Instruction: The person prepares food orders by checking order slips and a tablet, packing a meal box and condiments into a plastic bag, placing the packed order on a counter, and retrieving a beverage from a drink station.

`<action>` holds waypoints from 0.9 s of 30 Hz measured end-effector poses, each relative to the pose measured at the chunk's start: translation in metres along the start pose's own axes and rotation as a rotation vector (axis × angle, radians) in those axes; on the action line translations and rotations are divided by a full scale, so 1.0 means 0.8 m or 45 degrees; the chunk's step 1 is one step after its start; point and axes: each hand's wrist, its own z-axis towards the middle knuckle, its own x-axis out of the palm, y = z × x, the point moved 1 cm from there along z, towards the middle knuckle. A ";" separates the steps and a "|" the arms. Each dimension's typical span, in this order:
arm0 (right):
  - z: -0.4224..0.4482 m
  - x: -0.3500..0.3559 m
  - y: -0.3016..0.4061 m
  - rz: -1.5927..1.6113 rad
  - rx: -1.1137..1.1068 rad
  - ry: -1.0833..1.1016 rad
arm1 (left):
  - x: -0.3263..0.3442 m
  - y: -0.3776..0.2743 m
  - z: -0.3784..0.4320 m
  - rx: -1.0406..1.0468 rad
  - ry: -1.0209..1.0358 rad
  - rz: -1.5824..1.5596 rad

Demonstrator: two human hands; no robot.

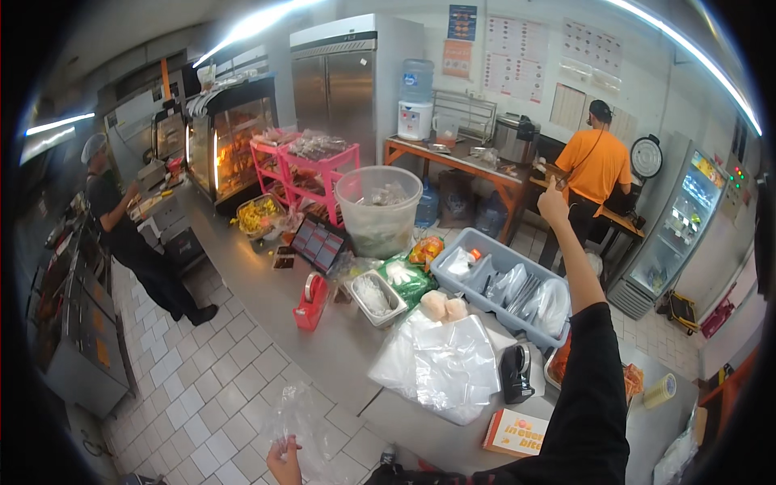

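Note:
My left hand (285, 459), low in the view, grips a clear plastic bag (303, 418) that hangs over the tiled floor beside the steel counter (267, 297). Raised and stretched far forward, my right hand (553, 205) is above the counter's far side. One finger points up; whether anything thin is in it I cannot tell. Below that arm sits a blue-grey plastic bin (445, 280) with packed bags and lids. A stack of clear plastic bags (451, 357) lies on the counter, near a black tape dispenser (516, 379) and a printed carton (515, 431).
Along the counter are a red tape dispenser (311, 303), a steel pan (377, 300), a tablet (316, 244), a large clear bucket (379, 209) and a pink rack (315, 163). One person in orange (594, 157) stands beyond; another in dark clothes (133, 230) stands at left.

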 end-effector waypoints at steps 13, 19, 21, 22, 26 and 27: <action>-0.033 0.012 -0.039 0.021 -0.046 0.364 | 0.034 -0.014 0.004 0.107 0.101 -0.082; -0.051 -0.044 -0.051 -0.185 -0.142 0.510 | 0.071 -0.054 0.009 0.310 0.225 0.013; -0.037 -0.045 -0.075 -0.289 -0.193 0.531 | 0.085 -0.062 0.005 0.375 0.253 0.057; -0.040 -0.049 -0.067 -0.419 -0.195 0.818 | 0.088 -0.068 0.005 0.379 0.257 0.031; -0.029 -0.057 -0.082 -0.395 -0.202 0.530 | 0.108 -0.081 0.003 0.277 0.228 -0.364; -0.026 -0.057 -0.084 -0.417 -0.266 0.323 | 0.109 -0.079 0.004 0.281 0.226 -0.369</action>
